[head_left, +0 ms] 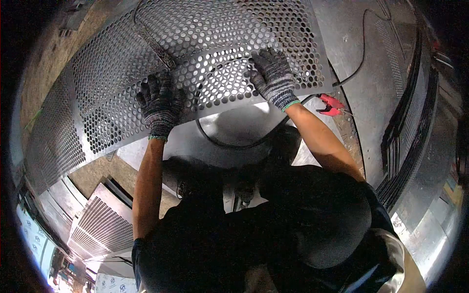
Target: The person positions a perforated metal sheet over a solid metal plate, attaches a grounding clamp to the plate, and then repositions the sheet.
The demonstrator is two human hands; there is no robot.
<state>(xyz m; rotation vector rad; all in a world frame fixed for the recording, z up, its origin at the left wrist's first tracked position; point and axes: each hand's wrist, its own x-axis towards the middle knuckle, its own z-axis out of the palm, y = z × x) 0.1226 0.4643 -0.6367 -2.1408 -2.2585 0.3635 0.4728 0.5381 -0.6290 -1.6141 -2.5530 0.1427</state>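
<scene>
1. Here, one large perforated metal sheet (pixel 233 103), lying across the upper view; its plain near edge faces the person, its right edge ends short of the red clamp (pixel 331 105).
2. Left hand (pixel 161 100), gloved, open, fingers spread on the sheet, cuff at the near edge.
3. Right hand (pixel 273 73), gloved, open, laid on the sheet toward its right corner, well apart from the left.
4. Black cable (pixel 232 145), one, looping out past the near edge, in the space between the forearms.
5. Smooth grey metal (pixel 344 41), extending beyond the sheet's right edge, giving sideways room.
6. Smaller perforated panel (pixel 105 224), lower left, apart from the sheet.
</scene>
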